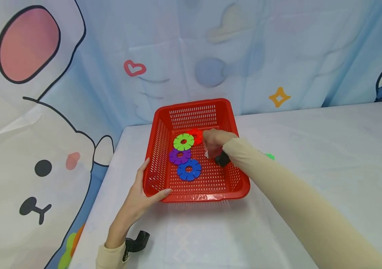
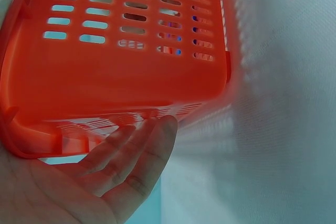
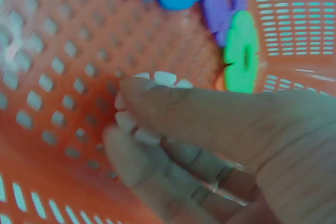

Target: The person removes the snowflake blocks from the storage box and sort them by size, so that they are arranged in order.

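My left hand [image 1: 139, 198] holds the front left corner of a red plastic basket [image 1: 204, 197]. Its thumb lies on the front rim, and its fingers run along the outer left wall. Inside the basket, my right hand [image 1: 215, 141] pinches a white flower-shaped disc [image 3: 165, 78] between thumb and fingers, low over the slotted floor. The hand hides most of that disc. Left of it lie notched flower discs: a red one [image 1: 196, 136], a lime green one [image 1: 184, 142], a purple one [image 1: 178, 156] and a blue one [image 1: 189, 170].
Right of the basket, a small green piece [image 1: 270, 156] lies on the white tablecloth [image 1: 329, 157], partly hidden by my right sleeve. A printed cloth [image 1: 177, 56] hangs behind the table and down the left side.
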Demonstrator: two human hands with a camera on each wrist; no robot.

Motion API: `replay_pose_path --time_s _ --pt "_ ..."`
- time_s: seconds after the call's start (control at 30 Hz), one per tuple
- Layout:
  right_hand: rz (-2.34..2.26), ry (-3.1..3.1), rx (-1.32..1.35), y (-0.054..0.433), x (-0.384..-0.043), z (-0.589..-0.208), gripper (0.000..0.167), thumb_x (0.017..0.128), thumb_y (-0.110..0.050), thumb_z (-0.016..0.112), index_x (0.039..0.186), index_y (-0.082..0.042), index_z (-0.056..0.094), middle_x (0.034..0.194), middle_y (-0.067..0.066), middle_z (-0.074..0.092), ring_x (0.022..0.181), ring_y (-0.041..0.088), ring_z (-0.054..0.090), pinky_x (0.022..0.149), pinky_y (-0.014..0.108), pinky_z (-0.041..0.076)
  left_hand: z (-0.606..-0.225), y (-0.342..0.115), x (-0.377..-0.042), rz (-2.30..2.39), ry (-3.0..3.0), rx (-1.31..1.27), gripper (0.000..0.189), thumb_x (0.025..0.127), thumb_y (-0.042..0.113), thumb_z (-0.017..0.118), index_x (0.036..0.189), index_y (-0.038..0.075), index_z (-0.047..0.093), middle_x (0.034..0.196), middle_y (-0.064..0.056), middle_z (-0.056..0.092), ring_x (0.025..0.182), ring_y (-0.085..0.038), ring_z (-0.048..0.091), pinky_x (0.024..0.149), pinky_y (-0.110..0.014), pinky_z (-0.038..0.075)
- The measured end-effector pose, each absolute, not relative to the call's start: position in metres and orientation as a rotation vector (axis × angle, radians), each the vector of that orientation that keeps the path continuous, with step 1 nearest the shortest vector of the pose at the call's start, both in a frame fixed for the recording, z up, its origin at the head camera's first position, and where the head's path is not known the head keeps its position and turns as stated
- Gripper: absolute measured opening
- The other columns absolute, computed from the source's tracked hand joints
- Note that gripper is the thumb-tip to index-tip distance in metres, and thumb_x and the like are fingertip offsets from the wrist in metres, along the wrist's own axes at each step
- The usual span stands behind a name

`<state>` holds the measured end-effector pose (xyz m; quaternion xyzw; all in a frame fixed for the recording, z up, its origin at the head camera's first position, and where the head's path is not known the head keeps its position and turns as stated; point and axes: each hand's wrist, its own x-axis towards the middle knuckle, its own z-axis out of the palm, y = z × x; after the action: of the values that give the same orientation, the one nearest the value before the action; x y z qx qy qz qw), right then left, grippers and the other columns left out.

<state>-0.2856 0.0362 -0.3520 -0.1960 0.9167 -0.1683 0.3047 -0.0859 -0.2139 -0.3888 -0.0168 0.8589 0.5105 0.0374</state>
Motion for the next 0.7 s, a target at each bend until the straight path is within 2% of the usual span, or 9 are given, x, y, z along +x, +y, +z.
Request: replay_pose_path --time_s 0.13,0.33,0.53,0.7 --pt "-0.517 2.424 -0.641 0.037 -0.283 -0.34 0.012 0.089 -0.002 0.081 0.087 -0.006 0.069 0.087 0.011 0.071 0.073 0.02 0.07 0.073 0.031 0.062 -0.388 -0.213 -0.087 1.563 2.631 -0.069 0.109 0.087 0.04 0.083 0.168 0.024 0.012 0.164 -0.015 0.034 0.146 -0.037 0.039 0.108 -0.06 0.048" --pt "-0.675 2.428 -0.809 0.045 -0.273 -0.311 0.008 0.091 -0.004 0.081 0.092 -0.005 0.073 0.083 0.011 0.074 0.079 0.028 0.075 0.074 0.033 0.063 -0.391 -0.217 -0.091 1.566 2.624 -0.089 0.108 0.087 0.038 0.083 0.168 0.024 0.012 0.162 -0.014 0.036 0.142 -0.036 0.042 0.105 -0.057 0.052" --pt "-0.806 2.494 -0.966 0.077 -0.26 -0.28 0.008 0.092 -0.008 0.081 0.087 -0.007 0.074 0.077 0.006 0.068 0.075 0.024 0.064 0.069 0.032 0.055 -0.391 -0.226 -0.096 1.55 2.627 -0.088 0.107 0.088 0.037 0.082 0.168 0.024 0.011 0.163 -0.014 0.033 0.144 -0.037 0.04 0.103 -0.055 0.054" --pt "-0.919 2.544 -0.934 0.117 -0.255 -0.267 0.006 0.093 -0.009 0.079 0.09 -0.006 0.074 0.086 0.005 0.071 0.082 0.023 0.065 0.077 0.035 0.056 -0.389 -0.237 -0.094 1.541 2.653 -0.093 0.107 0.089 0.038 0.081 0.168 0.023 0.01 0.164 -0.017 0.03 0.146 -0.039 0.037 0.104 -0.056 0.053"
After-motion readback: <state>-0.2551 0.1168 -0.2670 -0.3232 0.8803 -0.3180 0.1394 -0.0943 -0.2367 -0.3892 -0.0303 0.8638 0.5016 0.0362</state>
